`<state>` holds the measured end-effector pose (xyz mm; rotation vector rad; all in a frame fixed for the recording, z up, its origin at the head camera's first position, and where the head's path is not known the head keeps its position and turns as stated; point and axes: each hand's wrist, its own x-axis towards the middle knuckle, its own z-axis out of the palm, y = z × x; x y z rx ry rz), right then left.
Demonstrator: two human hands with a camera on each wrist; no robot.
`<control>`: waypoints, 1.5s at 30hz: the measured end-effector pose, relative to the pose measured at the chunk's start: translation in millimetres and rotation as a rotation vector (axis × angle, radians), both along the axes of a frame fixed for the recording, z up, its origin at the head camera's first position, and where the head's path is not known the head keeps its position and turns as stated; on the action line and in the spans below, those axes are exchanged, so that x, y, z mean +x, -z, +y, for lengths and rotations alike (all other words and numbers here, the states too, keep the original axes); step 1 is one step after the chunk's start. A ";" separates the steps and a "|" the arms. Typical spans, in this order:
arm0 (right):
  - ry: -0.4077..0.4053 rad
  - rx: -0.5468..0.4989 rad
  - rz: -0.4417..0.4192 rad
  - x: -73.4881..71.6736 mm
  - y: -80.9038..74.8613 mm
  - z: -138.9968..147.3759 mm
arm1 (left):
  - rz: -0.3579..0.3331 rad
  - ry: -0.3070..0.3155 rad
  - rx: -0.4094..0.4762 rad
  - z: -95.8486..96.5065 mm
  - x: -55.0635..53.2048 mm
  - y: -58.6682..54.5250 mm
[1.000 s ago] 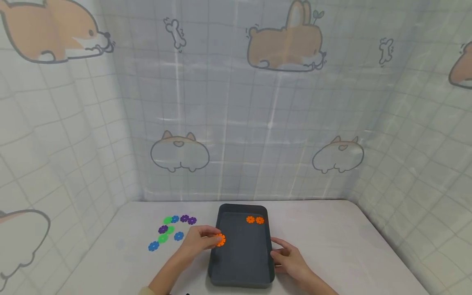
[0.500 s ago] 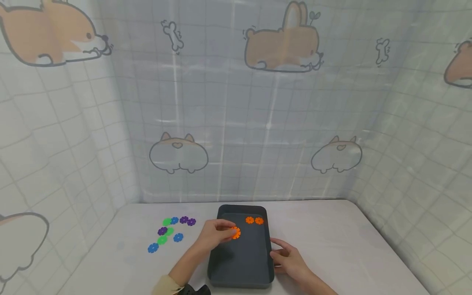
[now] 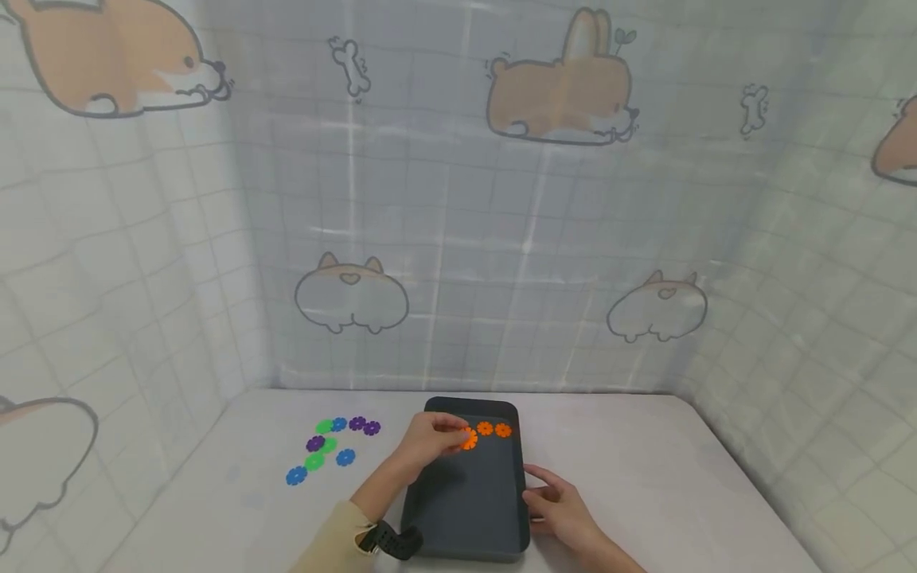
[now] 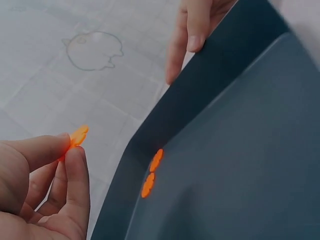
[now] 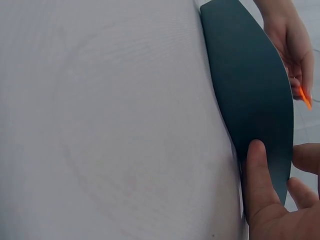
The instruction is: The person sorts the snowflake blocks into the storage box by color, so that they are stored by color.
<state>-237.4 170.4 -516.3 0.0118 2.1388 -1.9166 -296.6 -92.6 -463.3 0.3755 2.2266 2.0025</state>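
Observation:
Between thumb and fingertips my left hand (image 3: 430,440) pinches an orange flower-shaped disc (image 3: 469,438), held over the far part of the dark grey tray (image 3: 466,509). In the left wrist view that disc (image 4: 79,136) stands on edge in the pinch. Two more orange discs (image 3: 494,429) lie side by side inside the tray, near its far right corner. My right hand (image 3: 562,509) holds the tray's right side, thumb and index finger at the rim. One finger (image 5: 257,155) lies against the outer wall in the right wrist view.
Left of the tray, several loose discs lie on the white tabletop (image 3: 616,446): green discs (image 3: 314,461), blue discs (image 3: 345,457) and purple discs (image 3: 357,423). A printed curtain (image 3: 458,207) encloses the table at the back and sides. A black wristband (image 3: 390,541) is on the left wrist.
My left hand has carried the orange disc from the tray's left rim rightward and toward the far end, close to the two orange discs. The right hand has stayed at the tray's side.

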 end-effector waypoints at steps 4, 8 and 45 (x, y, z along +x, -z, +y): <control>0.006 -0.004 -0.002 1.0 0.1 -0.6 | 0.000 0.008 -0.021 4.8 -9.9 -1.1; 0.007 -0.014 -0.002 1.6 -0.2 -1.0 | 0.008 0.011 -0.035 10.1 -18.7 -2.0; 0.019 -0.014 -0.017 -0.4 3.2 0.1 | -0.072 -0.129 -0.029 10.8 -50.8 15.6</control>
